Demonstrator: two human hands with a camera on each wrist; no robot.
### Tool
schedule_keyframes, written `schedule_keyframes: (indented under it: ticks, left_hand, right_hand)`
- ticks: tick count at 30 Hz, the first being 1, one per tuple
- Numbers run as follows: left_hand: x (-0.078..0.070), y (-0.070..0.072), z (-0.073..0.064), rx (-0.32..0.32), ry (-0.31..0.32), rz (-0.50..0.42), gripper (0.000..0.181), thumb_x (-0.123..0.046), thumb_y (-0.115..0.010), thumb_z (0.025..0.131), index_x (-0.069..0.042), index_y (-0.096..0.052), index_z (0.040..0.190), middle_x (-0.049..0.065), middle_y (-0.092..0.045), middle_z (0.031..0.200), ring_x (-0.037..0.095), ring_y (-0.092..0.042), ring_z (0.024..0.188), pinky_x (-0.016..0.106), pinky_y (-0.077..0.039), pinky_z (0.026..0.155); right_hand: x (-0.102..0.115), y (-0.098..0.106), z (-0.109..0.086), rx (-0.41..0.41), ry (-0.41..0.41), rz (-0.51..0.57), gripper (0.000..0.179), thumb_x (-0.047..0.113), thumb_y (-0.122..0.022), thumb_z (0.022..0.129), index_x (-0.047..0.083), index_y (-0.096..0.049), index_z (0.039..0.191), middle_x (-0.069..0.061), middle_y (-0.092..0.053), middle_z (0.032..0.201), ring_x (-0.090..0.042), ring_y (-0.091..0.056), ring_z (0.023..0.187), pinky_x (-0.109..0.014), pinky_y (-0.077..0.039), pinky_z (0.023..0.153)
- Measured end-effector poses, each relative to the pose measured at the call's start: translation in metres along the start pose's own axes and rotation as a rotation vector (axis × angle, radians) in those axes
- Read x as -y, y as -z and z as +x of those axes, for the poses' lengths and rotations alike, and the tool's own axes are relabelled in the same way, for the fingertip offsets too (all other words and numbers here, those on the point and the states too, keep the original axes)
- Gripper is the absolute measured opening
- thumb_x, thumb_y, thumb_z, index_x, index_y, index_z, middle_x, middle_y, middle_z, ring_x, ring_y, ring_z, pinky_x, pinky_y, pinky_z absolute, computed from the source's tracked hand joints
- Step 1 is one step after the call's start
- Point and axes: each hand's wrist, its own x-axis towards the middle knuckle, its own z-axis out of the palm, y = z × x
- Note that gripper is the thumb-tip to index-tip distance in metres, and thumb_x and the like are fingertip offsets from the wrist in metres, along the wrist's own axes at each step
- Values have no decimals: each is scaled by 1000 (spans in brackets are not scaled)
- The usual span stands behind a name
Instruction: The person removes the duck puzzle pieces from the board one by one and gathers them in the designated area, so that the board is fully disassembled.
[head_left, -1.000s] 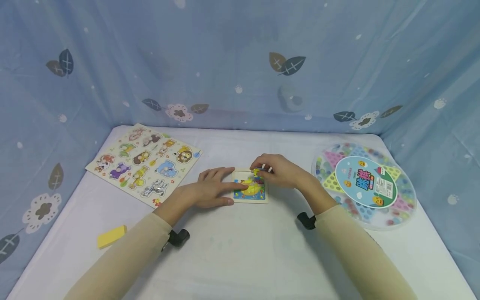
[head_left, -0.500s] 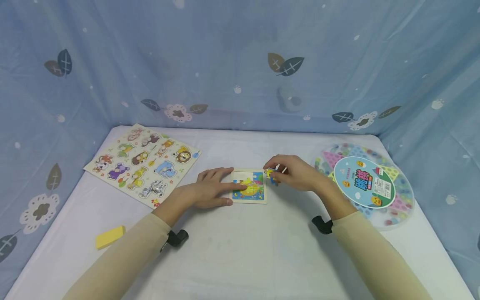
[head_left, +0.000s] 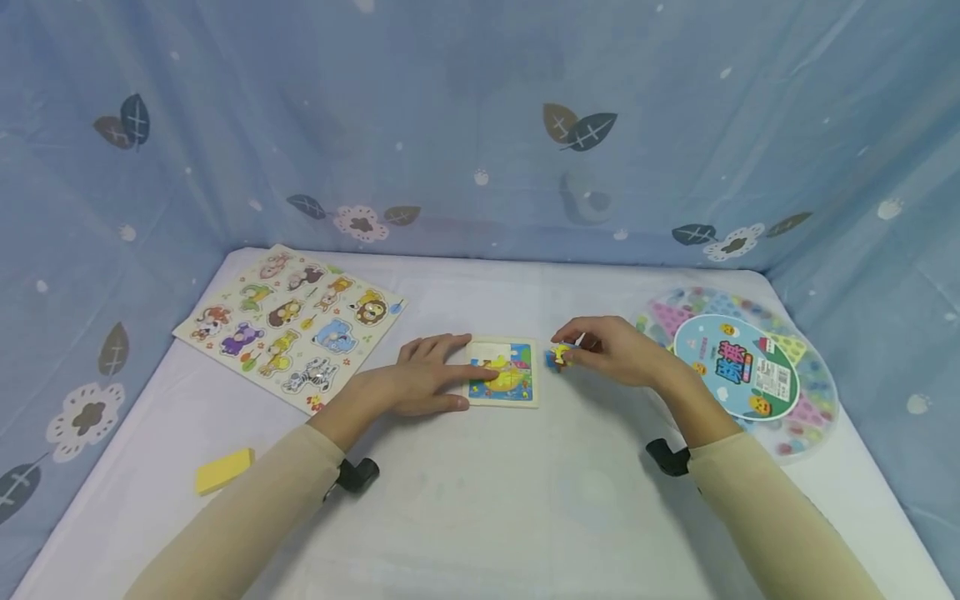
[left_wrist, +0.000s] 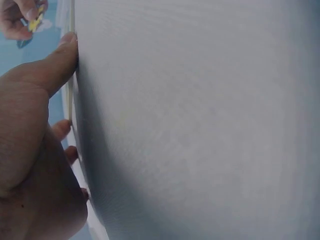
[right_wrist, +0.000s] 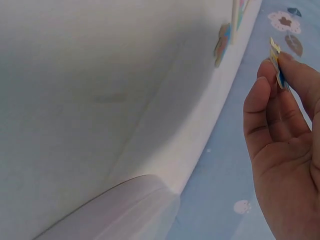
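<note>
Yellow block [head_left: 224, 472] and animal board [head_left: 288, 329] sit left on tabletop [head_left: 480, 508], probably parked clear of the work. Left grip [head_left: 423, 379]: fingers apart, index across the puzzle tray [head_left: 491, 349], thumb at its near-left corner; reads as bracing against slip. Loose piece [right_wrist: 220, 46] just beside the tray's right edge. Puzzle piece [right_wrist: 278, 70] held at the fingertips of the right grip [head_left: 615, 350], thumb and fingers clamped on it, likely for fine control. Piece is off the tray, right side. Game box [head_left: 731, 367] far right.
</note>
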Motion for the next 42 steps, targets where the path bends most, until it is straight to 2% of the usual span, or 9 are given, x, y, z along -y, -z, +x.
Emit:
schedule_keyframes:
  ticks: [13, 18, 24, 28, 35, 42]
  left_hand:
    - [2, -3, 0, -16, -14, -12, 56, -55, -52, 104, -55, -32, 156, 10, -4, 173, 41, -8, 156, 66, -14, 118]
    - [3, -4, -1, -19, -8, -10, 56, -54, -51, 104, -54, -32, 156, 9, -4, 173, 41, -9, 156, 66, -14, 118]
    - [3, -3, -2, -18, -11, -9, 56, -54, -51, 104, -54, -31, 157, 10, -4, 173, 41, -9, 156, 66, -14, 118]
    - [2, -2, -1, -18, -21, -6, 56, -54, -50, 105, -54, -30, 157, 9, -3, 173, 41, -8, 157, 65, -15, 118]
    - [1, -1, 1, -8, -14, 6, 57, -55, -50, 104, -54, -30, 157, 9, -3, 173, 40, -8, 157, 64, -15, 118]
    - [0, -1, -1, -11, -7, 11, 57, -54, -51, 104, -53, -31, 157, 10, -3, 173, 41, -8, 157, 65, -15, 118]
  right_hand:
    - [-22, 6, -6, -1, -59, -17, 25, 7, -68, 99, 7, -71, 124, -6, -70, 107, -18, -64, 79, -30, -51, 69]
    - [-26, 6, -5, 28, -70, -43, 26, 5, -66, 99, 9, -72, 124, -5, -70, 106, -16, -61, 75, -30, -49, 67]
    - [-31, 5, -2, 76, -86, -25, 24, 4, -65, 99, 10, -72, 122, -5, -70, 107, -16, -59, 75, -29, -49, 69]
    - [-32, 4, -2, 86, -98, -40, 24, 5, -65, 100, 11, -72, 122, -4, -71, 109, -15, -62, 80, -32, -51, 74]
    - [-31, 1, -3, 51, -83, -80, 24, 4, -65, 99, 11, -72, 121, -4, -72, 116, -20, -66, 98, -42, -53, 86]
    - [-31, -2, -3, 20, -85, -84, 24, 3, -66, 98, 10, -73, 120, -6, -70, 116, -23, -66, 100, -42, -53, 87]
